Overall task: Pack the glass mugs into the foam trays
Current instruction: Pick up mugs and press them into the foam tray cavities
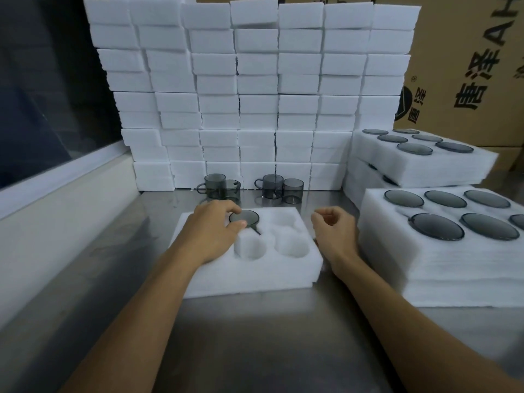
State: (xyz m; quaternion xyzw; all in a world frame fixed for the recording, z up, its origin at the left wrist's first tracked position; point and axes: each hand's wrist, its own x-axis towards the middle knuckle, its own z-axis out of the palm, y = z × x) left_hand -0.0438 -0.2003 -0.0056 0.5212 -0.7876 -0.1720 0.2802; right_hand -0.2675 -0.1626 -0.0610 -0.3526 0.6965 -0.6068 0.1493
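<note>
A white foam tray (pixel 249 276) with round pockets lies on the steel table in front of me. One smoky grey glass mug (pixel 246 217) sits in its far left pocket, handle toward me. My left hand (pixel 215 231) rests on the tray's left side, thumb and forefinger curled round that mug's rim. My right hand (pixel 334 231) hovers at the tray's right edge, fingers loosely curled, holding nothing. Several loose grey mugs stand behind the tray: a left pair (pixel 219 187) and a right pair (pixel 279 187).
A tall wall of stacked white foam blocks (pixel 255 95) closes the back. Filled foam trays (pixel 453 239) are piled at the right, more behind them (pixel 419 157). Cardboard boxes (pixel 476 66) stand at the far right. A white ledge and dark window run along the left.
</note>
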